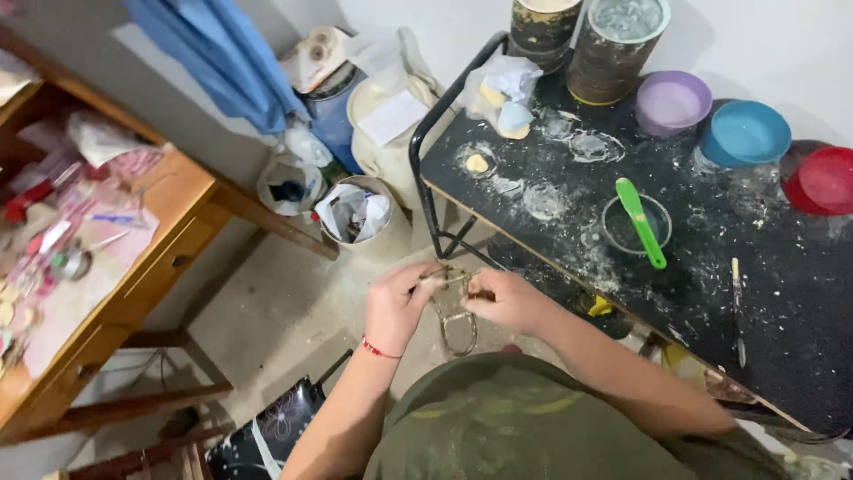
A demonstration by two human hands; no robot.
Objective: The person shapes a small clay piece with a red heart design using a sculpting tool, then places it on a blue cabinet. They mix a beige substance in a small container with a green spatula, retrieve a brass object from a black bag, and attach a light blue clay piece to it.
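Note:
My left hand (397, 305) and my right hand (504, 300) meet in front of my chest, just off the near-left corner of the black table (791, 356). Between them they pinch a small thin wire piece (455, 313) with a rounded loop hanging below the fingers. The left hand holds a thin pale stick-like part at the top of it. The right fingers close on the other side. A red string bracelet circles my left wrist. The exact shape of the wire piece is partly hidden by my fingers.
On the dusty black table stand a dark bowl with a green tool (641, 222), a purple bowl (673, 102), a blue bowl (745, 133), a red bowl (825, 180), two tins and a thin knife (737, 307). A cluttered wooden desk (133, 267) stands left; buckets (355, 216) sit on the floor.

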